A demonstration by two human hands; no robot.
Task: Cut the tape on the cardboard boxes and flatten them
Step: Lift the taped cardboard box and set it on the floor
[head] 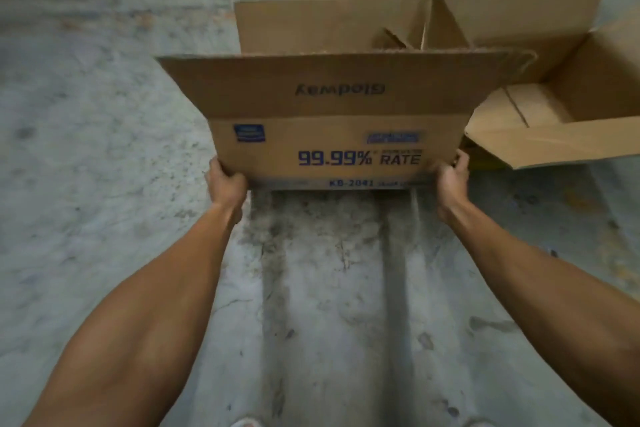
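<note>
Grey, stained concrete floor (104, 156) fills the frame. At centre a printed cardboard box (332, 146) stands with its flaps raised. The left hand (227, 180) curls round its lower left corner, and the right hand (450, 177) grips the lower right corner. A second open box (540, 73) sits at upper right, just beside it.

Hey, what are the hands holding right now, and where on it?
Both hands hold the printed cardboard box at its lower corners: left hand, right hand.
</note>
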